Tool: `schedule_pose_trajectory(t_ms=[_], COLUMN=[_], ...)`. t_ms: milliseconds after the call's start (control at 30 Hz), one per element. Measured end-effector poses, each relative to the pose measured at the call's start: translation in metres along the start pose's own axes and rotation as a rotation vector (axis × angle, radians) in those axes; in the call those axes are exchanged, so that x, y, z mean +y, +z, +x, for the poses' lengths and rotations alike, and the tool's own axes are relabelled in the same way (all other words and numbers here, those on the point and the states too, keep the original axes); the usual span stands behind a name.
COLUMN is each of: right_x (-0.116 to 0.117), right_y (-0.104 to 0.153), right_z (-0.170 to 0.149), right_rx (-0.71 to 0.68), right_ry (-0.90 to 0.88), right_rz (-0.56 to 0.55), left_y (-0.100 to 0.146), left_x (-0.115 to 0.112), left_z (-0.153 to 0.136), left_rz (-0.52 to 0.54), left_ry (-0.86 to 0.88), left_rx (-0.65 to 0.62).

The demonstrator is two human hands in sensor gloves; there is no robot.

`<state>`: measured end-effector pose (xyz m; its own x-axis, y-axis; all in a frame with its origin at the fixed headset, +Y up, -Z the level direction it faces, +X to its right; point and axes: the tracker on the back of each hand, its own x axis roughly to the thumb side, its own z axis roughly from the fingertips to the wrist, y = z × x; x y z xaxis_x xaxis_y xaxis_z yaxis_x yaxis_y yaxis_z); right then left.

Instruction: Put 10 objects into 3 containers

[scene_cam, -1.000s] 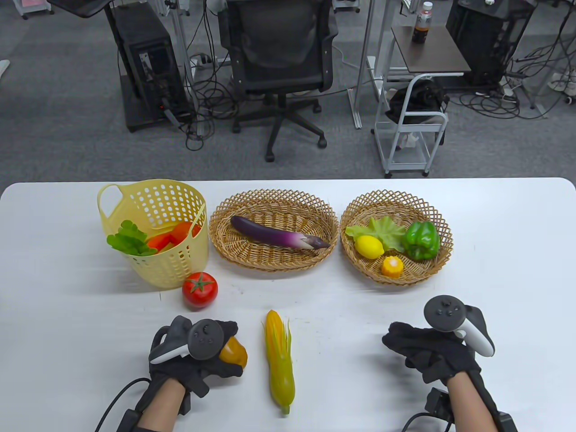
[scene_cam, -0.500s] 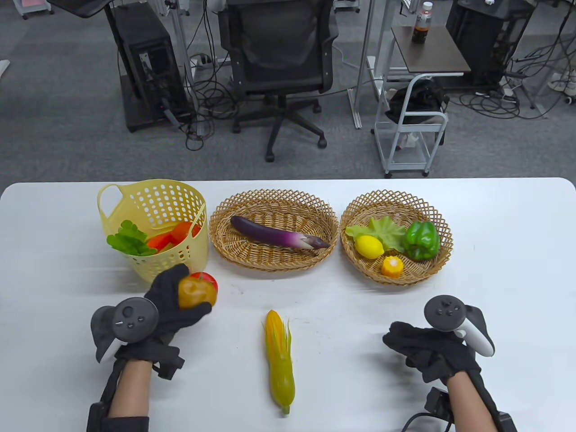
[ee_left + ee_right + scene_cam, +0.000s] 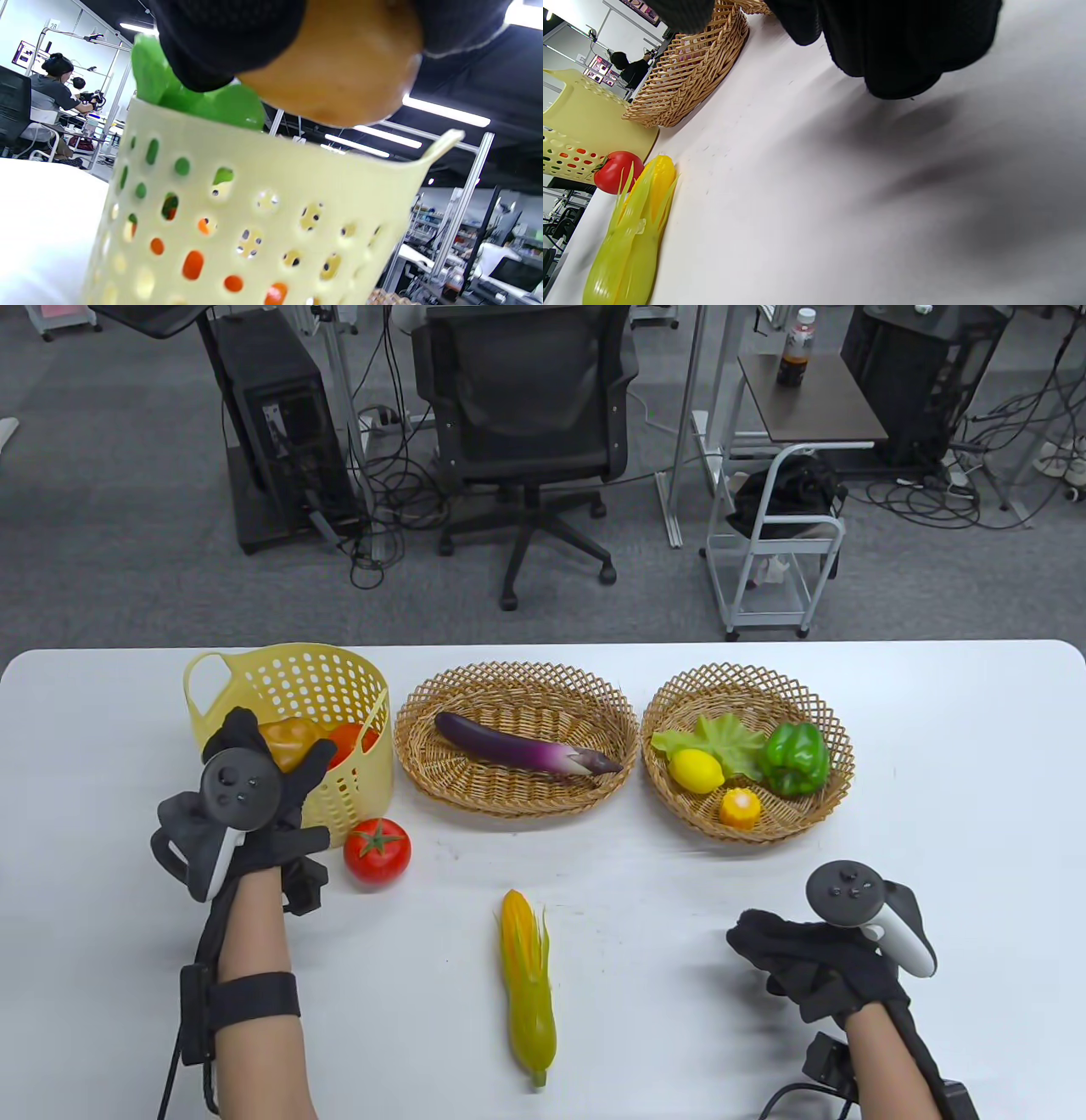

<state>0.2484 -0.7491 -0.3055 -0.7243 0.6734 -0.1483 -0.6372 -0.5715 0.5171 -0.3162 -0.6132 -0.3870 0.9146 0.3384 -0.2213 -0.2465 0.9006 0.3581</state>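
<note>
On the white table, the left hand gripped an orange pepper above the yellow basket; the right hand rested loosely curled, empty.

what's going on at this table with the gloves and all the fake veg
A person is sorting toy produce into containers. The left hand holds an orange bell pepper over the perforated yellow plastic basket. The right hand rests on the white table, holding nothing. A red tomato and a yellow corn cob still lie loose on the table.
</note>
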Motion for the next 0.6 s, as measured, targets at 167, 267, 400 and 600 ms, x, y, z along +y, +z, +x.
schedule_pose_trajectory(t_ms=[167,267,400,600], right_x=[0.001,0.002,0.002,0.002], right_y=[0.0,-0.001,-0.001,-0.002], right_z=[0.0,0.0,-0.001,0.0], right_rx=[-0.002,0.004,0.01,0.005], right_ry=[0.004,0.004,0.001,0.005], right_rz=[0.003,0.009,0.011,0.011], left_y=[0.001,0.005,0.011,0.024], left_x=[-0.007,-0.001,0.007,0.011], left_z=[0.0,-0.001,-0.003,-0.004], left_rz=[-0.006,0.017,0.055,0.044], left_ry=[-0.004,-0.007,0.002,0.003], left_rx=[-0.007,-0.022,-0.042,-0.128])
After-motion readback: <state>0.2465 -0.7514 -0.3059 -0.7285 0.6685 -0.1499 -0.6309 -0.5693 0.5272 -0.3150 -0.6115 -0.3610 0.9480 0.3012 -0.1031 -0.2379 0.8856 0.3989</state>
